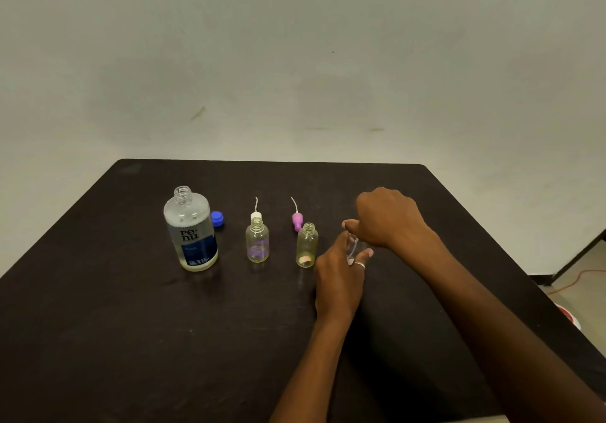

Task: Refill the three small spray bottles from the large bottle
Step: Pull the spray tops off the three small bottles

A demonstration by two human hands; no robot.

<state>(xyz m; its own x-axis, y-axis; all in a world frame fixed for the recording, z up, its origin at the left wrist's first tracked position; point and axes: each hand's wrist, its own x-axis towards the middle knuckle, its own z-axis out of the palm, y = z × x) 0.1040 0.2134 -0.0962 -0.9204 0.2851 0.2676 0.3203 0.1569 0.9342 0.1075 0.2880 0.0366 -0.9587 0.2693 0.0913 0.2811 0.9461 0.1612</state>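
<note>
Dark tabletop point(131, 324) against a pale wall point(295, 61); items listed from your left.

1. Large bottle point(191, 235): clear, blue "renu" label, upright, neck open, liquid reaching about to its shoulder.
2. Blue cap point(217, 219): on the table just behind and right of the large bottle.
3. First small bottle point(257, 242): upright, uncapped. White spray head point(256, 215) with its dip tube lies just behind it.
4. Second small bottle point(307, 247): upright, uncapped, near your left hand. Pink spray head point(297, 220) with tube lies just behind and left of it.
5. Your left hand point(339, 278): ring point(359, 264) on one finger, fingers wrapped round the third small bottle point(353, 246), which is clear and mostly hidden between your hands.
6. Your right hand point(388, 217): knuckles up, clenched down over the top of that same bottle, thumb pointing left. Whether its spray head is on cannot be told.
7. Orange cable point(577, 278): on the floor beyond the table's right edge.
</note>
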